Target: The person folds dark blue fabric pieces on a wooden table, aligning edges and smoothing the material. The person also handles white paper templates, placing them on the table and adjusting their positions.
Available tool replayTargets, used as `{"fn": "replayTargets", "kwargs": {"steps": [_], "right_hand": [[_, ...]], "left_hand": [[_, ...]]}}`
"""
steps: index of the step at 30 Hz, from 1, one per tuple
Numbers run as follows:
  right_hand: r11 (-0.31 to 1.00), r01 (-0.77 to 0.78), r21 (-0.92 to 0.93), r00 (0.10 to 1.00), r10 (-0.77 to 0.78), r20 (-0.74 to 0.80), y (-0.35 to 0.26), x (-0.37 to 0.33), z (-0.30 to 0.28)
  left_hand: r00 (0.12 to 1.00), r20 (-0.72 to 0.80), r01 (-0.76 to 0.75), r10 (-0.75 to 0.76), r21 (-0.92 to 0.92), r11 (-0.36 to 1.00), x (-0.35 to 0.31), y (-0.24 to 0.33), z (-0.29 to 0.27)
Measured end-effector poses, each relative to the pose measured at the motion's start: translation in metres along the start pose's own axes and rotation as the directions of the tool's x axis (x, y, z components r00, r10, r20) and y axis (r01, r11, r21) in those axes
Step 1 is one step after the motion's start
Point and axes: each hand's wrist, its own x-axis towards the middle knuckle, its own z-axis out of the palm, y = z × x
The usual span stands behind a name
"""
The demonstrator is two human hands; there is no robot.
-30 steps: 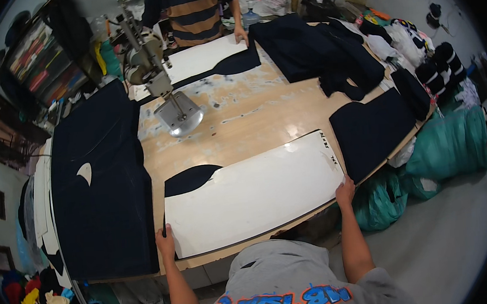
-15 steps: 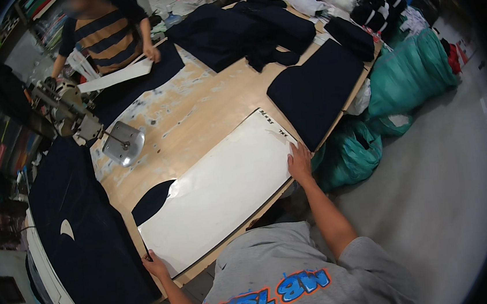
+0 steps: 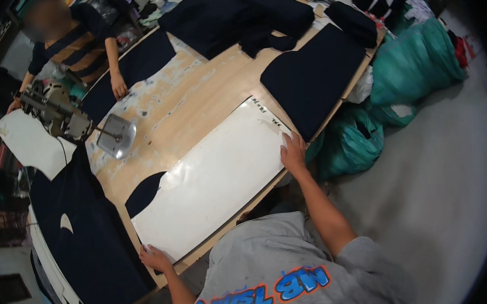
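Observation:
A long white pattern sheet (image 3: 217,180) lies on a dark navy cloth stack (image 3: 146,193), which shows at the sheet's curved cutout and as a thin line along its near edge. My left hand (image 3: 157,259) is at the sheet's near left corner, fingers bent and closed about its edge. At the right end, my right hand (image 3: 293,152) rests with its fingers stretched over the corner. Beyond the sheet stands a cloth cutting machine (image 3: 57,110) with a metal base plate (image 3: 117,137).
Across the wooden table (image 3: 193,107), a co-worker (image 3: 75,45) holds another white pattern piece (image 3: 37,141) by the machine. Navy cloth lies left (image 3: 83,235), right (image 3: 315,79) and at the back (image 3: 232,20). Green bags (image 3: 415,61) stand on the floor at the right.
The co-worker's white piece has moved left past the machine, and their other hand now rests on the far cloth. My hands stay at the sheet's ends; the view has shifted slightly.

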Motion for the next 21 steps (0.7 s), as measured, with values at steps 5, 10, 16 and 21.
{"fn": "replayTargets", "kwargs": {"steps": [5,10,16,21], "right_hand": [[0.997,0.049,0.056,0.999,-0.050,0.012,0.003,0.000,-0.001],[0.992,0.077,0.105,0.996,-0.082,0.047,0.007,0.002,-0.008],[0.997,0.060,0.042,0.989,-0.065,0.131,0.002,0.003,-0.015],[0.997,0.059,0.043,0.982,-0.066,0.177,0.000,0.006,-0.014]], "left_hand": [[0.999,0.012,0.039,-0.040,0.071,0.997,-0.008,-0.008,-0.001],[0.988,0.084,0.122,-0.126,0.056,0.991,-0.008,-0.010,-0.007],[0.968,0.168,0.200,-0.184,-0.082,0.976,-0.005,-0.009,-0.013],[0.944,0.224,0.262,-0.240,-0.072,0.962,-0.006,-0.004,-0.022]]}}
